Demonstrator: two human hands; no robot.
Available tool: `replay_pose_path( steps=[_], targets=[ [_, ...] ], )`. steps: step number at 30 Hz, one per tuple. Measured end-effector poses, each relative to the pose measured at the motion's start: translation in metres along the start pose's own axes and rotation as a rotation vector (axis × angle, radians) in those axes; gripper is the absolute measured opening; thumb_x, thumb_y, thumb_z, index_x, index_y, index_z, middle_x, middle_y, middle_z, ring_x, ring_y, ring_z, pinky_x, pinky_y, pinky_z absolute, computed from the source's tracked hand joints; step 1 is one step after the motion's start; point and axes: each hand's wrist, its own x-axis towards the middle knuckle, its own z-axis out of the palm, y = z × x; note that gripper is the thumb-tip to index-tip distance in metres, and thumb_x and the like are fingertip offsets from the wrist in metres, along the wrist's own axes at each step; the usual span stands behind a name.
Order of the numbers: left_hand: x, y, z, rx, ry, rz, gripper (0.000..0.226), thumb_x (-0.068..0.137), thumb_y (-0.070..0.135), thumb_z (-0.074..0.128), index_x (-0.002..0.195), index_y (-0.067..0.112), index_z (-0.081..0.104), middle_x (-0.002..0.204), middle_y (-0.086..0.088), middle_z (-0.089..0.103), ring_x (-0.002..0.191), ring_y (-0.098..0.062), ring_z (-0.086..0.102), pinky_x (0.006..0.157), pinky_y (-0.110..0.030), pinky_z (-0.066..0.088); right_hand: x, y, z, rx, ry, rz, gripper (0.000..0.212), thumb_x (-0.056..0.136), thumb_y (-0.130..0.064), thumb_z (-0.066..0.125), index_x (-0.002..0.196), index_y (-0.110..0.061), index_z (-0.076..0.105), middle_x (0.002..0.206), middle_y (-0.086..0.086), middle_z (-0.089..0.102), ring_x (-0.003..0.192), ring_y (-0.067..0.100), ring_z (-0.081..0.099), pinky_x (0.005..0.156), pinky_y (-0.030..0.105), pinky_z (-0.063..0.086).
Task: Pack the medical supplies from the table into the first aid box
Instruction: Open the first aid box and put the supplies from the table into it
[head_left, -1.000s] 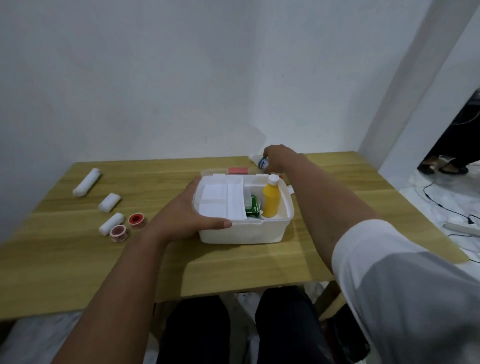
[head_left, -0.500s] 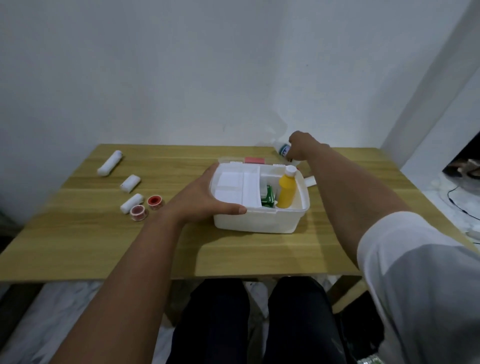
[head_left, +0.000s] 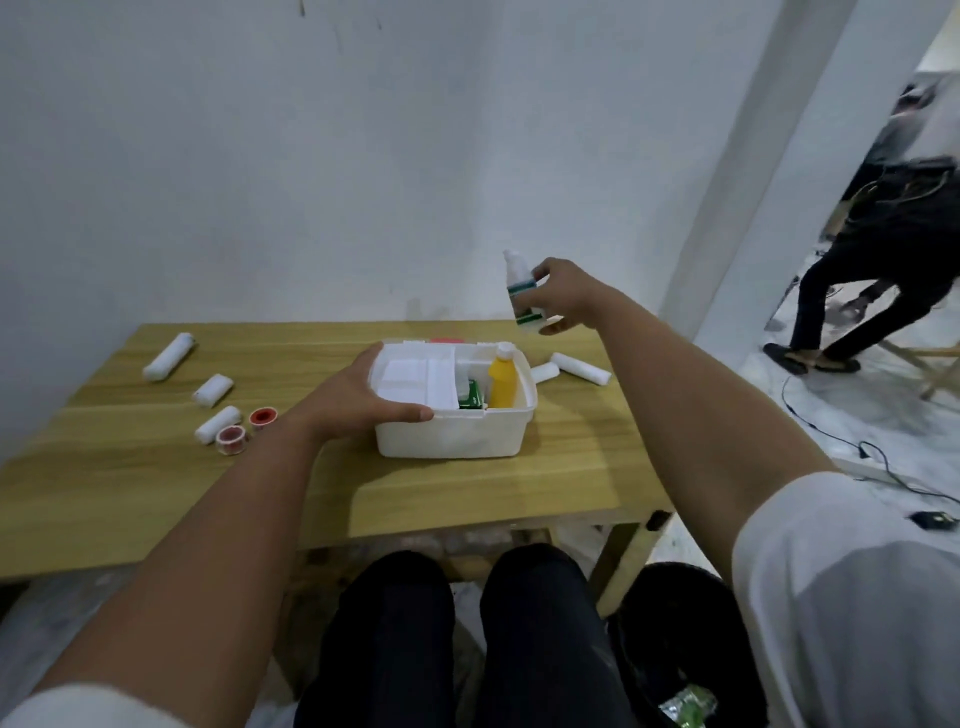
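Right hand (head_left: 563, 296) grips white bottle (head_left: 523, 296) aloft, past surface's far edge. Left hand (head_left: 358, 397) grasps box (head_left: 452, 441) left rim, mid-surface. Advice: lower bottle upright into gap beside yellow bottle (head_left: 503, 376); keep box braced, avoid tipping neighbour.

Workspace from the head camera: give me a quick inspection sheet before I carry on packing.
Surface: wooden table.
Job's things: open first aid box holds a yellow bottle and a green packet; white bottle in the air; five gauze rolls and two tape rolls lie outside.
Clutter: nothing seen.
Hands: left hand holds the box rim; right hand grips the white bottle.
Cables: black cable on the floor at right.
Surroundings: a person walks at right.
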Motion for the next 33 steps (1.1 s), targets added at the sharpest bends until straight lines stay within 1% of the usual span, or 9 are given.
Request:
replay_pose_path(
  steps=[4,8,13,16,19,24,27,29,33],
  targets=[
    [-0.002,0.001,0.000,-0.025,-0.019,0.009,0.095,0.063,0.045,0.096,0.142,0.039,0.044,0.126,0.020,0.055,0.115,-0.005,0.055,0.088,-0.039,0.057,-0.029,-0.002,0.000,-0.055,-0.129,-0.028,0.055,0.082,-0.018,0.080,0.130,-0.027,0.053,0.110,0.010,0.071,0.096,0.028,0.072,0.082,0.051,0.064],
    [-0.003,0.002,-0.002,-0.009,-0.035,-0.013,0.095,0.064,0.047,0.095,0.142,0.039,0.042,0.128,0.016,0.054,0.113,-0.008,0.054,0.084,-0.042,0.060,-0.046,0.005,0.006,-0.100,-0.179,-0.079,0.039,0.081,-0.019,0.084,0.110,-0.027,0.059,0.104,0.007,0.076,0.090,0.024,0.076,0.088,0.049,0.062],
    [-0.003,0.002,-0.003,0.004,-0.041,-0.029,0.101,0.058,0.054,0.094,0.143,0.040,0.041,0.128,0.016,0.054,0.114,-0.011,0.054,0.086,-0.047,0.060,-0.058,0.011,0.019,-0.208,-0.218,-0.112,0.054,0.075,-0.020,0.091,0.119,-0.019,0.060,0.106,0.007,0.076,0.088,0.019,0.073,0.076,0.038,0.057],
    [-0.002,0.001,-0.002,0.005,-0.033,-0.022,0.096,0.063,0.048,0.095,0.142,0.039,0.041,0.127,0.016,0.054,0.114,-0.010,0.055,0.086,-0.046,0.060,-0.058,0.012,0.026,-0.286,-0.210,-0.149,0.049,0.069,-0.020,0.093,0.110,-0.016,0.067,0.103,0.008,0.076,0.086,0.021,0.072,0.067,0.032,0.053],
    [-0.002,0.002,-0.001,0.001,-0.024,-0.028,0.092,0.066,0.045,0.095,0.141,0.040,0.042,0.126,0.017,0.055,0.111,-0.006,0.055,0.085,-0.045,0.060,-0.056,0.010,0.033,-0.381,-0.198,-0.177,0.045,0.066,-0.021,0.094,0.102,-0.014,0.067,0.102,0.006,0.075,0.088,0.022,0.071,0.068,0.031,0.054],
    [-0.002,0.003,-0.001,0.025,-0.031,-0.016,0.092,0.068,0.044,0.093,0.144,0.040,0.040,0.127,0.019,0.053,0.110,-0.004,0.053,0.077,-0.036,0.058,-0.050,0.003,0.037,-0.499,-0.211,-0.168,0.038,0.070,-0.021,0.091,0.102,-0.018,0.071,0.100,0.001,0.071,0.086,0.019,0.069,0.065,0.027,0.053],
    [-0.001,0.003,-0.001,0.035,-0.034,-0.009,0.093,0.070,0.042,0.092,0.145,0.039,0.038,0.127,0.017,0.051,0.112,-0.009,0.052,0.075,-0.032,0.056,-0.041,0.000,0.033,-0.494,-0.236,-0.155,0.027,0.071,-0.019,0.090,0.095,-0.019,0.076,0.102,0.002,0.075,0.094,0.023,0.074,0.077,0.035,0.062],
    [0.000,0.002,-0.001,0.039,-0.043,-0.012,0.092,0.070,0.043,0.091,0.143,0.042,0.036,0.129,0.015,0.050,0.115,-0.014,0.051,0.075,-0.032,0.057,-0.037,-0.003,0.028,-0.496,-0.276,-0.132,0.025,0.072,-0.023,0.090,0.094,-0.021,0.078,0.102,0.001,0.078,0.096,0.022,0.075,0.086,0.042,0.062],
    [0.003,-0.003,-0.003,0.043,-0.056,-0.006,0.100,0.064,0.050,0.093,0.146,0.043,0.037,0.131,0.021,0.051,0.115,-0.008,0.052,0.084,-0.037,0.058,-0.029,-0.006,0.008,-0.323,-0.231,-0.095,0.019,0.082,-0.032,0.082,0.098,-0.023,0.080,0.100,-0.005,0.080,0.090,0.013,0.077,0.078,0.033,0.059]
  ],
)
